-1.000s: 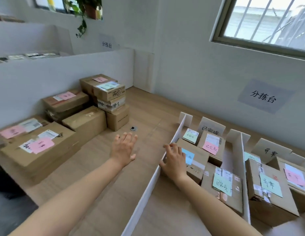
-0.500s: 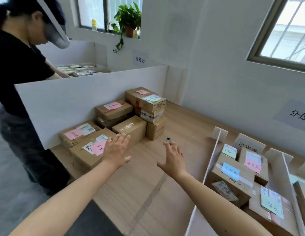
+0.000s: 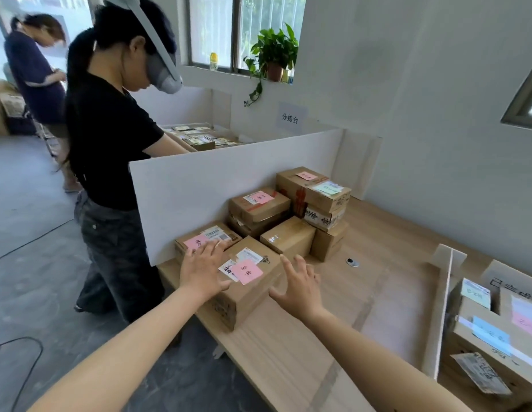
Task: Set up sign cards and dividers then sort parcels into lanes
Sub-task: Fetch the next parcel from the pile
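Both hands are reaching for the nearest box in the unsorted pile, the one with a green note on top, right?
Not quite. In the head view the left hand and right hand do reach, open, for the nearest box in the unsorted pile, but the note on top is pink, not green.

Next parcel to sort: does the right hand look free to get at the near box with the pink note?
Probably yes: the right hand is open beside the box, nothing between.
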{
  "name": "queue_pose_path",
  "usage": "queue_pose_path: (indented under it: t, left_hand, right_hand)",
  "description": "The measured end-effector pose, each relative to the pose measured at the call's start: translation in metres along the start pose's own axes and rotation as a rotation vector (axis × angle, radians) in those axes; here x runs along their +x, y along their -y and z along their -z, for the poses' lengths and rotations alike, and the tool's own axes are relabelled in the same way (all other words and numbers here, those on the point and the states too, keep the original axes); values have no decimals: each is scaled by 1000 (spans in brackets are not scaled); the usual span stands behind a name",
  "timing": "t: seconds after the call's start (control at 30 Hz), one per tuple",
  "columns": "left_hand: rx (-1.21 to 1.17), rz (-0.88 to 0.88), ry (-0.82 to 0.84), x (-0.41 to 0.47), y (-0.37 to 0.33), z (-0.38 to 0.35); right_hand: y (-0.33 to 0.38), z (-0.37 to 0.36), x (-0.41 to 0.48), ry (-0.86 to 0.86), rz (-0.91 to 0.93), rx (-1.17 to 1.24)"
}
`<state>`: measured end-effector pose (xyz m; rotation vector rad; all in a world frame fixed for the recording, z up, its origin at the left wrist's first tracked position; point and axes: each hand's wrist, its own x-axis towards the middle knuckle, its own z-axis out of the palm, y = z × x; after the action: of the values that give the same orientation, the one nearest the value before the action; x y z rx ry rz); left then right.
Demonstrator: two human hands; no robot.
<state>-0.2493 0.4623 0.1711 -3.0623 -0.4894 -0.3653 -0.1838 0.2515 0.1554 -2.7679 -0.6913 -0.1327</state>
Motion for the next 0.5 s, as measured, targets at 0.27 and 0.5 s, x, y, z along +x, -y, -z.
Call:
queue_pose_path:
  t: [0.27, 0.5]
  left_hand:
    - [-61, 22, 17, 32, 18, -11]
    - [-67, -32, 20, 80, 31, -19]
  right_hand:
    - [21, -10, 42, -102, -32, 114]
    - [30, -19, 102, -158, -104, 184]
